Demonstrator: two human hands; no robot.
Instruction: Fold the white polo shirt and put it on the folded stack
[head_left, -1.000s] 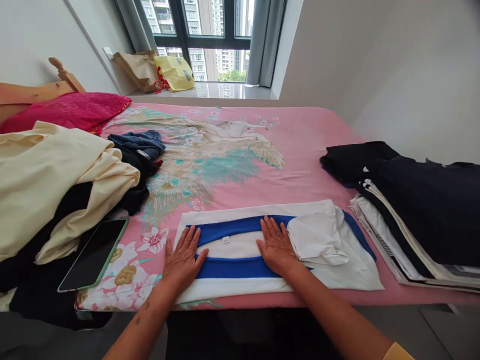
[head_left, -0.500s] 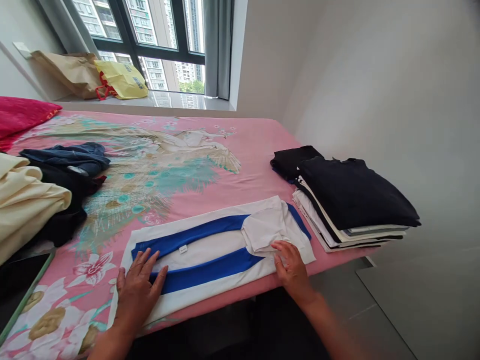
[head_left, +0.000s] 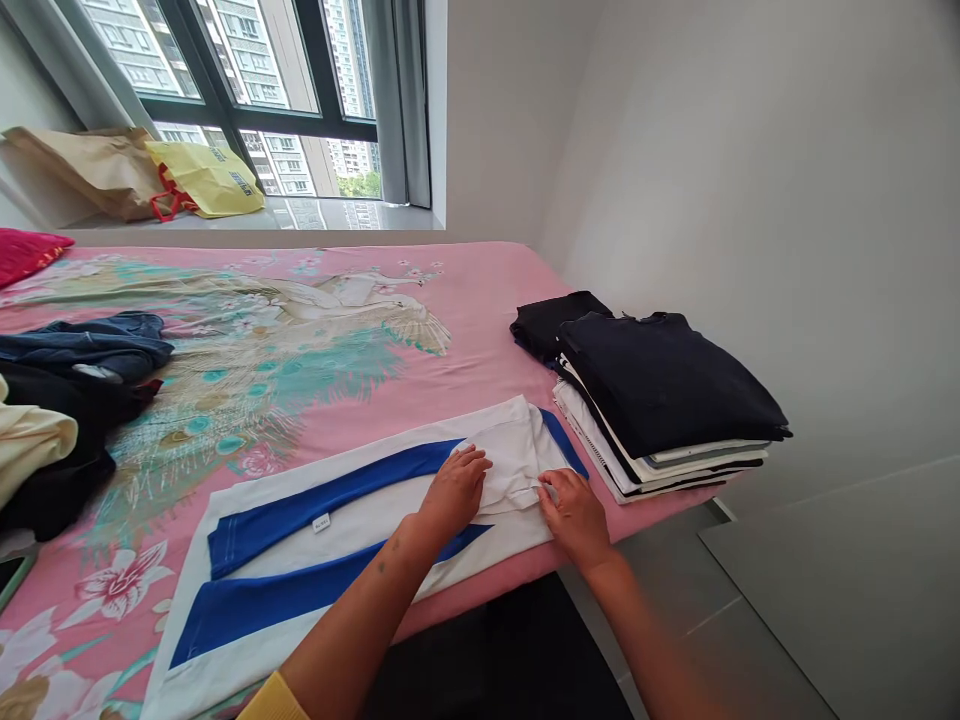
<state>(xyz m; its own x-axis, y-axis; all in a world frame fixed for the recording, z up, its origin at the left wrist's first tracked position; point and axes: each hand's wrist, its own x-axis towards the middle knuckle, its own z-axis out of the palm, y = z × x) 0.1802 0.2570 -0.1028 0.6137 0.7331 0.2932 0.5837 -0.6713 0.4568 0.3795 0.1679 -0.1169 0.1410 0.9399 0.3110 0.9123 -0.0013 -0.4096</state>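
Observation:
A white-and-blue shirt (head_left: 266,580) lies folded lengthwise along the near edge of the bed, with a small white label on its middle panel. Its white sleeve (head_left: 510,460) is folded in at the right end. My left hand (head_left: 456,490) rests on the left side of that sleeve, fingers extended over the cloth. At the sleeve's right side, my right hand (head_left: 576,515) is closed, thumb and fingers pinching the white fabric.
To the right stands a stack of folded clothes (head_left: 667,385), dark on top, with a folded black garment (head_left: 559,322) behind it. Loose jeans (head_left: 105,340) and other clothes lie at the left on the pink patterned bedsheet (head_left: 480,300). Bags sit on the windowsill.
My left hand has moved right, from the shirt's left end to the sleeve. My right hand has closed on the sleeve's fabric. The view has turned a little to the right.

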